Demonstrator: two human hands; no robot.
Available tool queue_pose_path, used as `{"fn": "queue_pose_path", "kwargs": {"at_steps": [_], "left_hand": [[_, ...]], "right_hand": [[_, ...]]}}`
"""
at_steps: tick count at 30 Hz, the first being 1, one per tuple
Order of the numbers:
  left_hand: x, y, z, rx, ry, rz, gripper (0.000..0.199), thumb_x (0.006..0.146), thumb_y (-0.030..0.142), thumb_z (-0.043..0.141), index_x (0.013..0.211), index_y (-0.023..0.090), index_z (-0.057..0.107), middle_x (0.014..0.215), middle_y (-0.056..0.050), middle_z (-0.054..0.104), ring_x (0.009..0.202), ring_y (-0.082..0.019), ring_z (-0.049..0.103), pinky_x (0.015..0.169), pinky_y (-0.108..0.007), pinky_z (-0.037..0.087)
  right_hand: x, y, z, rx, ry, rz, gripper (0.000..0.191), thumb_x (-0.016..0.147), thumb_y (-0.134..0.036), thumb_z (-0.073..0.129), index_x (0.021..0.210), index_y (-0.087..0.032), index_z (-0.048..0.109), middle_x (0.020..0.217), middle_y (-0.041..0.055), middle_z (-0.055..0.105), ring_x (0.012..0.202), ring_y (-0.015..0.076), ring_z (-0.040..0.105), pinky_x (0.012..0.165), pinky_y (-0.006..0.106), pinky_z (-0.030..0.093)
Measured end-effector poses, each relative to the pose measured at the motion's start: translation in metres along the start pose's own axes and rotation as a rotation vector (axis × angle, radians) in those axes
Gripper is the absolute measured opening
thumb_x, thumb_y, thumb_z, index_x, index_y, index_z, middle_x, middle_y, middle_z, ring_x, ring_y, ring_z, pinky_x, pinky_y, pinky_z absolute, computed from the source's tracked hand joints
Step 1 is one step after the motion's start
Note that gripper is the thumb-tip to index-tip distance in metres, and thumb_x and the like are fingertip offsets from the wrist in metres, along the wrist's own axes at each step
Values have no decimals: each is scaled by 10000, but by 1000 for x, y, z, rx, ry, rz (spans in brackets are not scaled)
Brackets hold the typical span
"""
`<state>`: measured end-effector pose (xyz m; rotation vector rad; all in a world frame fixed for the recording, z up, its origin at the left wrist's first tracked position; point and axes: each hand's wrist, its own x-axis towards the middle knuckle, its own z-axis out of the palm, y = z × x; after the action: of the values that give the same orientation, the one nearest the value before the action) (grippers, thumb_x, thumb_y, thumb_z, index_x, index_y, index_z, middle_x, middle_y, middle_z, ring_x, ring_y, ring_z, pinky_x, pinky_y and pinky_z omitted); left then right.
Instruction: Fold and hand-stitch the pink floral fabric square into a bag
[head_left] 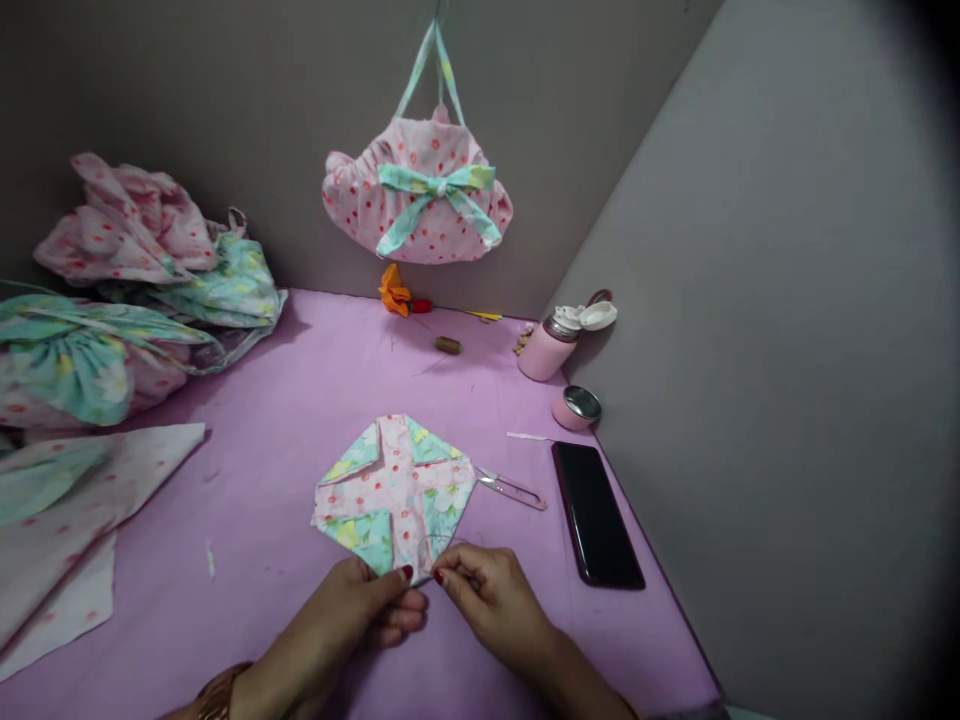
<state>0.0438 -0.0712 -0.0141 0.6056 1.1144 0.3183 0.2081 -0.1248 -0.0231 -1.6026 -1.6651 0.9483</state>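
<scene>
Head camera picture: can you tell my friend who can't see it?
The left hand holds the near edge of a pink dotted cloth with folded flowery corners on a purple table, while the right hand pinches close beside it. A phone lies to the right; a pink bag-like piece with a bow hangs behind.

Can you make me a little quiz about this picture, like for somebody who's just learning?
1. True or false: the pink bottle has its white lid open.

2. Pick one. What colour is the bow on the hanging pink bundle?
A) Black
B) Blue-green
C) Orange

3. Fill the gap: the left hand holds the near edge of a pink cloth piece that shows ___ green flowered patches.

Key:
1. True.
2. B, blue-green, with some yellow in its print.
3. Four, one towards each corner.
</scene>
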Motion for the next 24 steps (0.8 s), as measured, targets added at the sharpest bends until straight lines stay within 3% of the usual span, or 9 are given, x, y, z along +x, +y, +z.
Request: {"fn": "queue_pose_path", "kwargs": {"at_steps": [18, 24], "left_hand": [[1, -3, -1, 16, -33, 25, 206, 682, 287, 696, 714, 89, 649, 625, -73, 691, 523, -98, 606, 476, -163, 430], [3, -3, -1, 24, -25, 11, 213, 672, 286, 704, 695, 80, 657, 617, -71, 679, 514, -88, 595, 462, -150, 421]], "right_hand": [[3, -3, -2, -38, -15, -22, 176, 830, -161, 466, 784, -193, 632, 648, -8, 628, 562, 122, 549, 537, 218, 388], [5, -6, -2, -152, -67, -26, 182, 837, -158, 456, 800, -196, 629, 664, -4, 642, 573, 124, 565, 545, 213, 389]]}}
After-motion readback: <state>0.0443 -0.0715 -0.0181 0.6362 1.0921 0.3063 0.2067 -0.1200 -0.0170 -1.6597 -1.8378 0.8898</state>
